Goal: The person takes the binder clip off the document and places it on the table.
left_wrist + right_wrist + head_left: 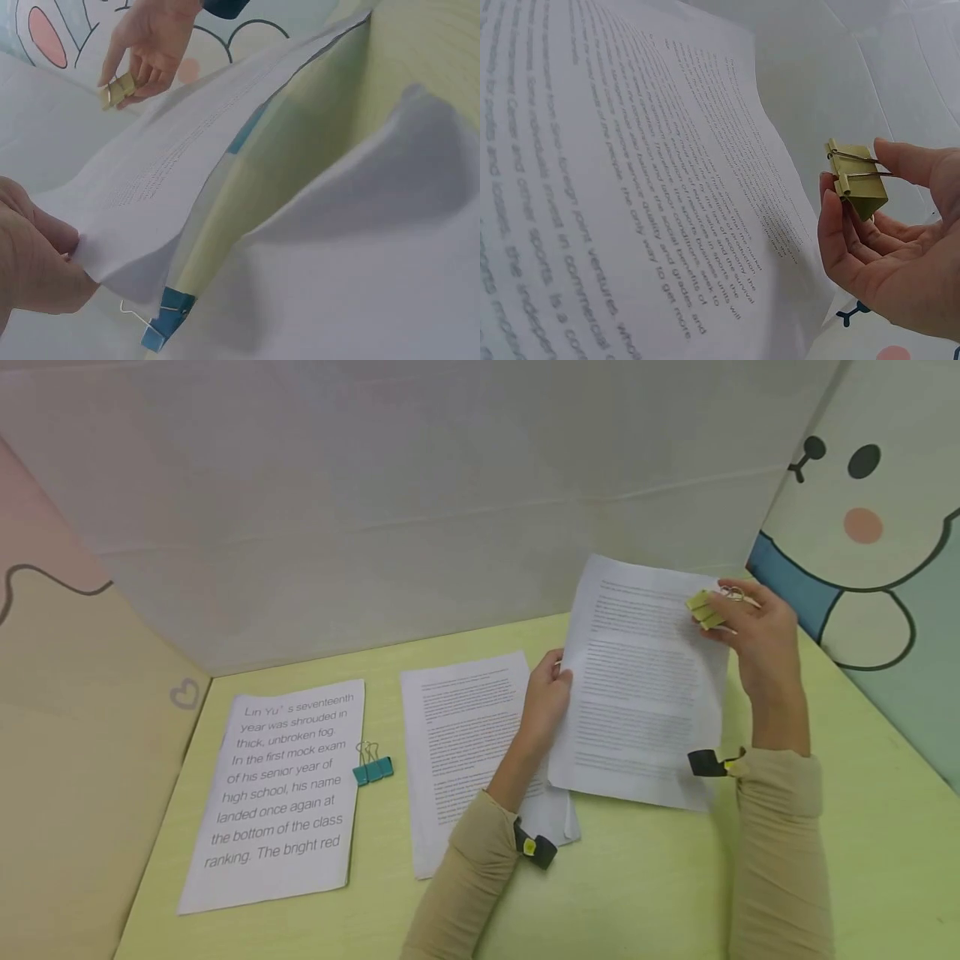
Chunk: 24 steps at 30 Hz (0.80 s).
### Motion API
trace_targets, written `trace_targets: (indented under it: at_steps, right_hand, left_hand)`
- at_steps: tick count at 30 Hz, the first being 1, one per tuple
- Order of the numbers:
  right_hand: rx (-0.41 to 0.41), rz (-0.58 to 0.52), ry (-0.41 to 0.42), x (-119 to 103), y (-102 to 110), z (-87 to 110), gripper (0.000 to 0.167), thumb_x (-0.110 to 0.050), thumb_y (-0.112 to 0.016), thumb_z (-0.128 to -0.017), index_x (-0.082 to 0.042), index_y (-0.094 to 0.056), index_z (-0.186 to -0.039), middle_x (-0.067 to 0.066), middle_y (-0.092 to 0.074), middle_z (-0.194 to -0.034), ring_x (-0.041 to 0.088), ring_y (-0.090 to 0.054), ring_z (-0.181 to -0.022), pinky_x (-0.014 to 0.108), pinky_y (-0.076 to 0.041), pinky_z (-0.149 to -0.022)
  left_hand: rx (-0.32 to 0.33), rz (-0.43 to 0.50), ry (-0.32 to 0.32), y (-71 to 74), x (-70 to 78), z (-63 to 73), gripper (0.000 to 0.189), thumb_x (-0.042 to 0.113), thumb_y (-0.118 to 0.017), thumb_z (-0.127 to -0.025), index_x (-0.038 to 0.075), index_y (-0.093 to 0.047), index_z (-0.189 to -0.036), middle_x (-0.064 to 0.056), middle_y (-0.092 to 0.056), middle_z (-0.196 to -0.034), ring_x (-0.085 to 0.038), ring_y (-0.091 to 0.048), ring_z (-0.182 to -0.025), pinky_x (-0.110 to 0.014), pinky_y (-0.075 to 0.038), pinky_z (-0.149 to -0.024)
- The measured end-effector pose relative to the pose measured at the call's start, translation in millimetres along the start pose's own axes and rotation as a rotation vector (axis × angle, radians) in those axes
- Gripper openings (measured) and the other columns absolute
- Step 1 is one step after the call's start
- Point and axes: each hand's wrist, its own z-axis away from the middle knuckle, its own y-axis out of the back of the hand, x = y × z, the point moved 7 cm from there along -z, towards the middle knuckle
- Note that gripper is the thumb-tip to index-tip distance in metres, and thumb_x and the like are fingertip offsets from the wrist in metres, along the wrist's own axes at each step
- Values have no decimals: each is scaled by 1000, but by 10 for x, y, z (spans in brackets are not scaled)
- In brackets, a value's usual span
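Note:
My left hand (546, 697) pinches the left edge of a stack of printed sheets (637, 693), which is raised and tilted above the table. In my right hand (768, 631), a yellow binder clip (859, 180) is held between thumb and fingers. The head view puts this clip in front of the stack's upper right corner; the right wrist view shows it apart from the paper, with a thumb on its wire handles. Below the held sheets in the left wrist view, a blue binder clip (169, 319) appears; whether it grips paper I cannot tell.
Another printed stack (457, 735) lies on the yellow-green table (615, 877), partly behind my left arm. Farther left is a large-print stack (285, 793), with a teal binder clip (372, 770) at its right edge. A white wall (420, 510) stands behind.

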Motion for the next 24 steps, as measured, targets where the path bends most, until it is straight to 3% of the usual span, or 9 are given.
trace_targets:
  at_steps: [5, 9, 15, 20, 24]
  right_hand:
    - [-14, 36, -5, 33, 24, -20, 39, 3, -77, -90, -3, -60, -125, -2, -71, -84, 10, -69, -75, 19, -57, -64]
    - [-1, 218, -26, 57, 63, -31, 52, -2, -77, -91, -6, -56, -139, -4, -65, -88, 7, -64, -81, 15, -55, -68]
    - [-1, 398, -89, 79, 108, -49, 66, -12, -76, -94, -5, -46, -153, -8, -63, -99, 4, -64, -88, 13, -53, -72]
    - [7, 404, -124, 97, 157, -62, 69, -15, -78, -94, -1, -46, -153, -10, -64, -104, 1, -66, -87, 12, -53, -73]
    - [18, 415, -148, 119, 215, -72, 73, -22, -77, -95, -1, -43, -156, -5, -63, -111, 2, -66, -89, 11, -52, -75]
  left_hand:
    - [28, 43, 46, -116, -56, 30, 35, 2, -46, -105, 6, -63, -135, -6, -69, -102, -16, -61, -81, -29, -49, -74]
    - [29, 39, 60, -231, -83, 64, 37, 1, -46, -105, 6, -61, -138, -7, -69, -105, -17, -62, -86, -34, -50, -81]
    - [29, 31, 48, -366, -135, 79, 39, -3, -47, -103, 3, -60, -138, -11, -69, -109, -19, -63, -89, -38, -52, -84]
    - [9, 23, 53, -453, -169, 115, 42, -6, -47, -100, 2, -60, -139, -12, -69, -110, -19, -63, -89, -34, -52, -80]
    - [-9, 8, 70, -526, -214, 156, 46, -8, -47, -98, 3, -58, -140, -12, -69, -113, -18, -62, -89, -33, -51, -79]
